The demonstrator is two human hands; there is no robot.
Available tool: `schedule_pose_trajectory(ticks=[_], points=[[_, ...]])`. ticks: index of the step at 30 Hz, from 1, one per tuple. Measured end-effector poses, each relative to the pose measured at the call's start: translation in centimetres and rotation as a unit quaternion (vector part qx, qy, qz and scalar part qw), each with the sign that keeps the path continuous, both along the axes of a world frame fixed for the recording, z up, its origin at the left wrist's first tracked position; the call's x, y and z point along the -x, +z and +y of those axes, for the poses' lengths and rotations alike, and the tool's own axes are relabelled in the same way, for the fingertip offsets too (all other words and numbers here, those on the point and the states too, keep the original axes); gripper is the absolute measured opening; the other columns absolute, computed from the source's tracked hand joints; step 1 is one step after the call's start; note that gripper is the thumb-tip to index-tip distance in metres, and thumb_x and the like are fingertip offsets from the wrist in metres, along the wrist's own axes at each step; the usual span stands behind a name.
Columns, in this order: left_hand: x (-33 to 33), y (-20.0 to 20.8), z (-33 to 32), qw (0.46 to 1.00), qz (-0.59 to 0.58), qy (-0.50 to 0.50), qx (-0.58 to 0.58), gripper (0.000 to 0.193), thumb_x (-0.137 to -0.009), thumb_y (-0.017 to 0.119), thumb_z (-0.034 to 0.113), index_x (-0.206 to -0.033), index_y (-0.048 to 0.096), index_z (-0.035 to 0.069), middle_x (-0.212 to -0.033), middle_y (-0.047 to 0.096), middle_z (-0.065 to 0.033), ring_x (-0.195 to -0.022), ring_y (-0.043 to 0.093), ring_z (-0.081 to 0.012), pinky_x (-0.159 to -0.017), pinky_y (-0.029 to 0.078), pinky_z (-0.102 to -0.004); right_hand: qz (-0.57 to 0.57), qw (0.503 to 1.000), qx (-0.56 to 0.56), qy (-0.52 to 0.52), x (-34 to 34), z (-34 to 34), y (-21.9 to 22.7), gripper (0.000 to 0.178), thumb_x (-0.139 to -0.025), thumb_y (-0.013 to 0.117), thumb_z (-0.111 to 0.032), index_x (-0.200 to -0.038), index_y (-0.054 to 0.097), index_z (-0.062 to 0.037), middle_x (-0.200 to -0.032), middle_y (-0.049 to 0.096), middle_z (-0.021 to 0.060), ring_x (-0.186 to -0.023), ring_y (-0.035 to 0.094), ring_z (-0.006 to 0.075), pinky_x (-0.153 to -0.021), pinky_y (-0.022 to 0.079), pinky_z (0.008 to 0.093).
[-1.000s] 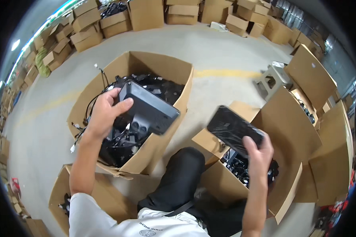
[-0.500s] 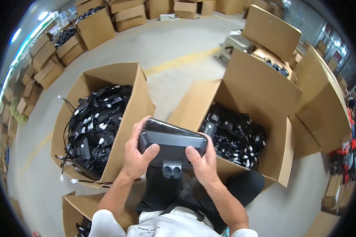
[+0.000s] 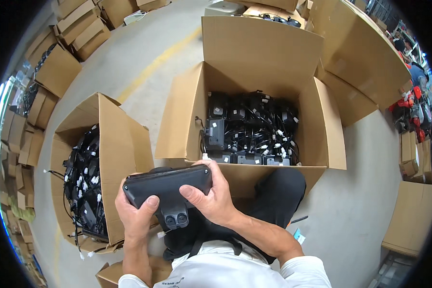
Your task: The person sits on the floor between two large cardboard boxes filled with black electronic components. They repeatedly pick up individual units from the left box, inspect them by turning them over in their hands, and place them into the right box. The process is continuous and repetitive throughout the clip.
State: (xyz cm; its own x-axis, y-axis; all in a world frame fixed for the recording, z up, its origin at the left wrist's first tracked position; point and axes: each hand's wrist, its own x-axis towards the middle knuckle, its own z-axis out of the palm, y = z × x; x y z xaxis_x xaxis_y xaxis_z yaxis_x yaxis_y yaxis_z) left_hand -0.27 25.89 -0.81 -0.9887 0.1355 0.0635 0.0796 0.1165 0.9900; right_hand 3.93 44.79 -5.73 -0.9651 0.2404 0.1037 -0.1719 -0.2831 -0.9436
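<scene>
Over my lap I hold a black rectangular housing [image 3: 165, 188] with rounded edges, screws at its corners and a two-hole bracket [image 3: 176, 220] on its lower side. My left hand [image 3: 137, 215] grips its left end, the thumb lying on the face turned up to me. At the other end my right hand [image 3: 215, 201] grips likewise, thumb on the same face. Below the bracket a white connector [image 3: 161, 234] shows. Ahead, an open cardboard box [image 3: 261, 45] contains black housings [image 3: 216, 134] in rows, with black cables [image 3: 254, 139] and white plugs among them.
On the left stands another cardboard box [image 3: 126, 177] heaped with black cabled parts [image 3: 84, 187]; some cables hang over its side. Part of a third box [image 3: 111, 274] shows near my left elbow. Large cardboard sheets [image 3: 355, 53] rise at the right. Stacked cartons [image 3: 57, 72] line the far left.
The view has turned to the right, so both boxes appear further left. Both hands still hold the housing, now tilted the other way, its right end higher.
</scene>
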Motion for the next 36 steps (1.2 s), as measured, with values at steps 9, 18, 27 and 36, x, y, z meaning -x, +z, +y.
schedule_pose_trajectory(ticks=[9, 18, 27, 36], points=[[3.7, 1.6, 4.5, 0.992, 0.053, -0.118, -0.008, 0.069, -0.073, 0.094, 0.024, -0.126, 0.059, -0.002, -0.111, 0.069, -0.0100, -0.101, 0.067, -0.0183, -0.091, 0.055, -0.0335, -0.008, 0.987, -0.102, 0.120, 1.4, 9.5, 3.6, 0.074, -0.078, 0.092, -0.027, -0.133, 0.051, 0.0014, -0.114, 0.066, 0.0100, -0.105, 0.064, 0.0167, -0.092, 0.053, 0.0315], [1.2, -1.9, 10.4, 0.984, -0.071, -0.094, -0.135, 0.085, -0.084, 0.087, 0.040, -0.143, 0.046, -0.006, -0.129, 0.059, -0.0124, -0.120, 0.057, -0.0181, -0.104, 0.046, -0.0335, 0.201, 0.834, -0.439, -0.267, 1.1, 6.2, 0.3, 0.063, -0.070, 0.089, -0.011, -0.125, 0.060, 0.0039, -0.120, 0.064, 0.0214, -0.109, 0.064, 0.0397, -0.093, 0.053, 0.0477], [1.1, -4.0, 6.4, 0.989, -0.075, -0.107, -0.071, 0.066, -0.082, 0.083, 0.013, -0.139, 0.055, -0.006, -0.124, 0.068, -0.0112, -0.111, 0.064, -0.0138, -0.100, 0.051, -0.0296, 0.186, 0.867, -0.453, -0.086, -3.2, 7.1, 1.1, 0.049, -0.077, 0.086, -0.012, -0.119, 0.068, 0.0068, -0.119, 0.070, 0.0233, -0.104, 0.071, 0.0380, -0.092, 0.057, 0.0450], [1.1, -3.2, 5.6, 0.961, -0.138, -0.241, 0.000, 0.063, -0.082, 0.086, 0.023, -0.131, 0.053, -0.002, -0.110, 0.070, -0.0115, -0.097, 0.069, -0.0149, -0.086, 0.057, -0.0289, -0.116, 0.983, -0.115, 0.089, -0.9, 11.3, -2.3, 0.074, -0.075, 0.094, -0.039, -0.126, 0.056, -0.0003, -0.119, 0.066, 0.0103, -0.109, 0.063, 0.0179, -0.097, 0.052, 0.0323]])
